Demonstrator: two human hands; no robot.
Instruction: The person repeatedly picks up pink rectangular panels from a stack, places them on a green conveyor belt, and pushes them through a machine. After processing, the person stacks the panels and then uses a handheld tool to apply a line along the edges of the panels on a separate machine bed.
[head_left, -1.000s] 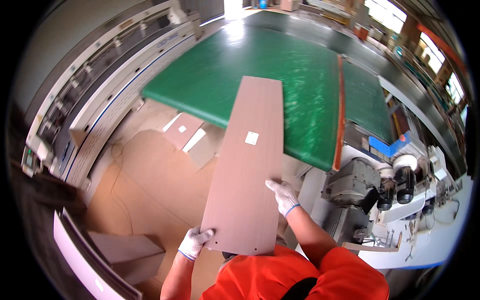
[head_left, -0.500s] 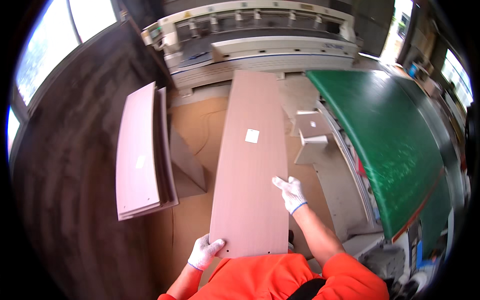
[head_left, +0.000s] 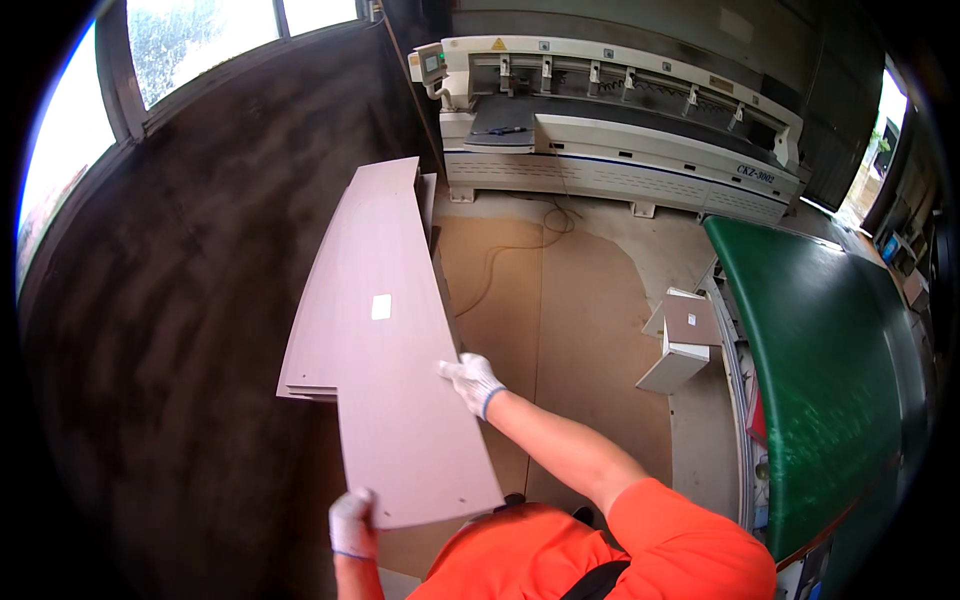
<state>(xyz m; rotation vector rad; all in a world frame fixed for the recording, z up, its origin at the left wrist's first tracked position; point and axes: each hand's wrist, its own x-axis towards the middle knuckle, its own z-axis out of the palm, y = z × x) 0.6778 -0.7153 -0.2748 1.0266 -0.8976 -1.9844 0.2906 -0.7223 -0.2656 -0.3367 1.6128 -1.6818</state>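
Observation:
I hold a long pale mauve board [head_left: 395,380] with a small white label on it. It hangs lengthwise over a stack of similar boards [head_left: 330,300] lying beside a dark wall. My left hand [head_left: 352,523], in a white glove, grips the board's near left corner. My right hand [head_left: 473,384], also gloved, grips its right long edge about halfway along. My orange sleeves show at the bottom.
A white woodworking machine [head_left: 620,140] stands at the back. A green conveyor table [head_left: 820,360] runs along the right. Two small panels [head_left: 685,335] lean near its left edge. Cardboard sheets [head_left: 560,330] and a cable cover the floor. Windows are at top left.
The view has swung left from the green table toward the wall. The board, still in both hands, now hangs over the board stack rather than beside it.

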